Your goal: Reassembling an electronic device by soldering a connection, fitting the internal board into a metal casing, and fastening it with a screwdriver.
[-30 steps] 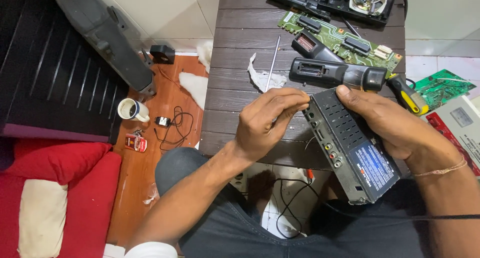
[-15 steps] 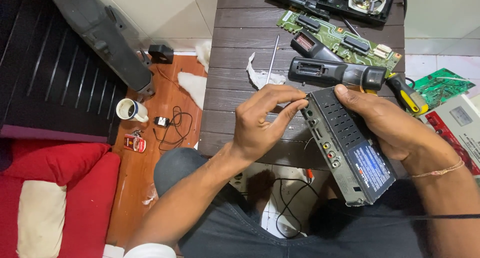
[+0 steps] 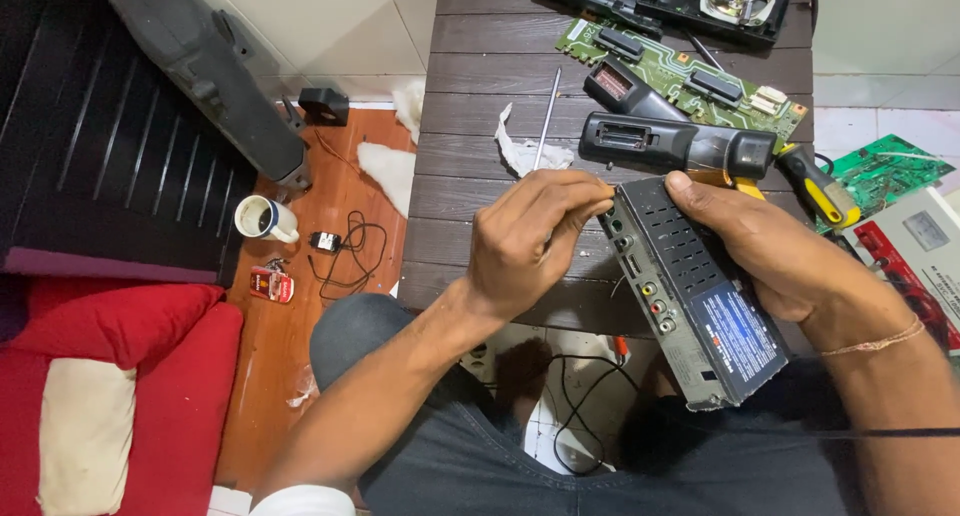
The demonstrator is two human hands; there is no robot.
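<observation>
Left hand barely shifted, pinching box corner (right hand steadies).

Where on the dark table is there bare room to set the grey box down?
The table is bare along its left side, between the screwdriver and the edge, and in front of the left hand. The far right is crowded: green circuit board, black remote, yellow-handled tool.

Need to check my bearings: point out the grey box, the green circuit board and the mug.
Grey box (image 3: 690,276), head view: on its vented top panel, between the hands.
Green circuit board (image 3: 690,76), head view: on its middle, at the table's far side.
Mug (image 3: 262,217), head view: on its rim, on the orange floor.
</observation>
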